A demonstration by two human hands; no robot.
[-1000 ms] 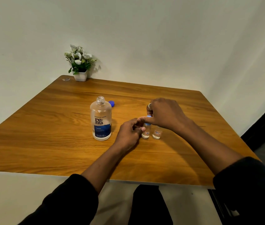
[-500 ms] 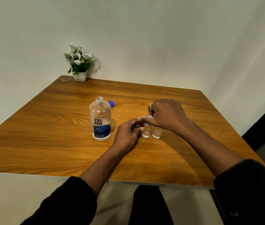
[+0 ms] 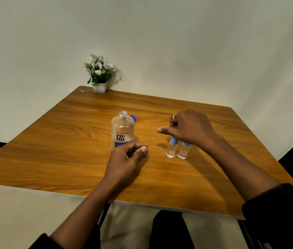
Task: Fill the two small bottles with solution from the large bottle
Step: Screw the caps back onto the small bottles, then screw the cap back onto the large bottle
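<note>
The large clear "renu" bottle [image 3: 122, 130] stands uncapped on the wooden table [image 3: 61, 141], its blue cap [image 3: 133, 117] lying just behind it. To its right two small clear bottles [image 3: 171, 150] [image 3: 183, 152] stand side by side, each with a blue cap on and some liquid at the bottom. My right hand [image 3: 190, 128] hovers just above their caps with the thumb stretched left and the fingers loosely curled, holding nothing I can see. My left hand [image 3: 126, 162] is in front of the large bottle's base, fingers loosely curled and empty.
A small white pot of artificial flowers [image 3: 99, 76] stands at the table's far left corner against the wall, with a tiny object [image 3: 84, 90] beside it. My dark-sleeved arms reach over the table's near edge.
My left hand has let go of the left small bottle and drawn back left toward the large bottle. My right hand has lifted off that bottle's cap and spread its thumb.
</note>
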